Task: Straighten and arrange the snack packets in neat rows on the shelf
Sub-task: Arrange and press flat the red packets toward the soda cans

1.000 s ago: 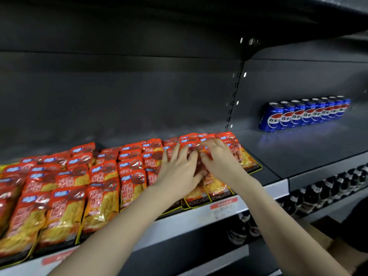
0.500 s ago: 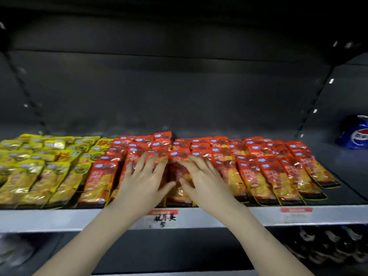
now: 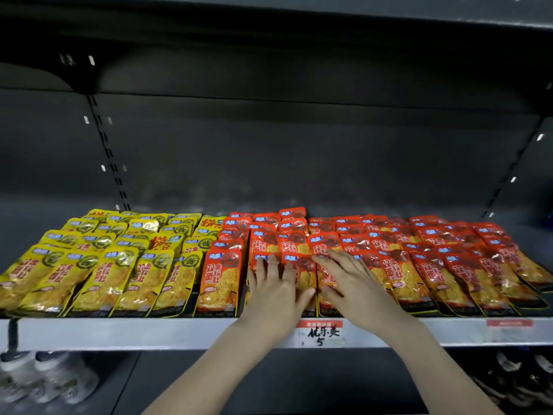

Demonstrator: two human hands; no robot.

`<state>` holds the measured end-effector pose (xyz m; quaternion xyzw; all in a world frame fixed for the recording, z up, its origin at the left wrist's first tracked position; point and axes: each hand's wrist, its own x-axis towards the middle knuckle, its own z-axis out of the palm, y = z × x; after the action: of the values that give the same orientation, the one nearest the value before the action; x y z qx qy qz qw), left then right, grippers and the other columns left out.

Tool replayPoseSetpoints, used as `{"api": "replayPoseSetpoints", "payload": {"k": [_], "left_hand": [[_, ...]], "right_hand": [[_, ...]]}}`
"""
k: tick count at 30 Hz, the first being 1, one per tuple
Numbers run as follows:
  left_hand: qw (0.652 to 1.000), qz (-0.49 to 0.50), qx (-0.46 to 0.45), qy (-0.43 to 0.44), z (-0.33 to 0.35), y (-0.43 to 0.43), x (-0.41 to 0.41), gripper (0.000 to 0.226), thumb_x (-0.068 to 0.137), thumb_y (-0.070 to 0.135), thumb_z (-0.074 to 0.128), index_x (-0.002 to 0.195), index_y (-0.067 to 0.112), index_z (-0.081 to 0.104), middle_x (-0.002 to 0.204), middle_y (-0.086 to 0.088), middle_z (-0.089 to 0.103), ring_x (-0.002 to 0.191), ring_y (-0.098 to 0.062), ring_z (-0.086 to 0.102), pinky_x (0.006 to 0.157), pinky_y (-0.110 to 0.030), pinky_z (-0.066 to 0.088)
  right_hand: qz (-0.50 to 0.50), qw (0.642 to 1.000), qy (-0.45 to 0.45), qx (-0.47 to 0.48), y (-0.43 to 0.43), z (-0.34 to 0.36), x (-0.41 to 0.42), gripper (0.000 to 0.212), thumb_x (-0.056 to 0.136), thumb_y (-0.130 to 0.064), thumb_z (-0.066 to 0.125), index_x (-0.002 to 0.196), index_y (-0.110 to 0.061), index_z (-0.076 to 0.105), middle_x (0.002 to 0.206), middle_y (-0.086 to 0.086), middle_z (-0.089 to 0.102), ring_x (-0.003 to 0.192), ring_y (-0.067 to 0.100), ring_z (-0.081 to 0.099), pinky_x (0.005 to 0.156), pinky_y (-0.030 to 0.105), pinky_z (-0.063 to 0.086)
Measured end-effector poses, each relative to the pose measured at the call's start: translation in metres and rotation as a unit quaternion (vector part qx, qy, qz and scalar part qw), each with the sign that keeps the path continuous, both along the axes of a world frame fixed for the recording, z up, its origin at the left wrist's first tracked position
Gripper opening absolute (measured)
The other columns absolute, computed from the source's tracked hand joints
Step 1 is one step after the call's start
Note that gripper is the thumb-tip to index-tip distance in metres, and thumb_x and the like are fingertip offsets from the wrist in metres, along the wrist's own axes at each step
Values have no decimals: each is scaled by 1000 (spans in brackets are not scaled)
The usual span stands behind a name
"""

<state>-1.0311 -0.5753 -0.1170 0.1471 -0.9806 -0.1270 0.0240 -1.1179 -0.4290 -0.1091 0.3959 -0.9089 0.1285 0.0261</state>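
Note:
Several red snack packets [image 3: 389, 259] lie in overlapping rows on the right two thirds of the shelf [image 3: 149, 332]. Several yellow snack packets [image 3: 119, 259] fill the left part. My left hand [image 3: 273, 290] lies flat, fingers straight, on the front red packets near the middle. Beside it, my right hand [image 3: 350, 284] lies flat with spread fingers on the neighbouring red packets. Both hands press down on the packets and grip nothing. The packets under the palms are hidden.
A price label [image 3: 321, 333] with handwriting sticks to the shelf's front edge below my hands, and another label [image 3: 508, 324] sits to the right. Bottles [image 3: 45, 378] stand on the lower shelf at left. The dark back wall and an upper shelf close in above.
The view has swung left, bringing the yellow packets in and losing the blue cans. Both hands have moved left along the red rows, staying flat on the packets.

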Motion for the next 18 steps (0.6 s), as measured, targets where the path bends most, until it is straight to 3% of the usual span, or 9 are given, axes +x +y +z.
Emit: {"api": "replayPoseSetpoints", "payload": {"k": [5, 10, 18], "left_hand": [[1000, -20, -1, 13, 3, -3, 0, 69, 95, 55, 27, 149, 15, 14, 157, -15, 2, 144, -35, -8, 116, -51, -1], [994, -29, -68, 78, 15, -30, -5, 61, 97, 51, 28, 147, 17, 19, 158, -8, 10, 146, -30, -1, 117, -48, 6], [989, -41, -138, 42, 5, -57, -20, 57, 97, 50, 18, 149, 25, 15, 159, 1, 9, 146, -27, 4, 116, -51, 3]], "right_hand": [[-10, 1000, -1, -19, -3, 4, 2, 55, 98, -33, 42, 148, -34, 20, 154, -9, 20, 143, 11, 13, 117, 35, 12], [-35, 999, 19, -37, -21, 10, 3, 52, 96, -40, 42, 145, -30, 29, 152, -8, 27, 141, 12, 22, 115, 34, 22], [-44, 998, 35, -1, -64, 5, 2, 57, 94, -48, 39, 146, -26, 28, 154, -4, 25, 141, 18, 23, 116, 38, 17]]}}
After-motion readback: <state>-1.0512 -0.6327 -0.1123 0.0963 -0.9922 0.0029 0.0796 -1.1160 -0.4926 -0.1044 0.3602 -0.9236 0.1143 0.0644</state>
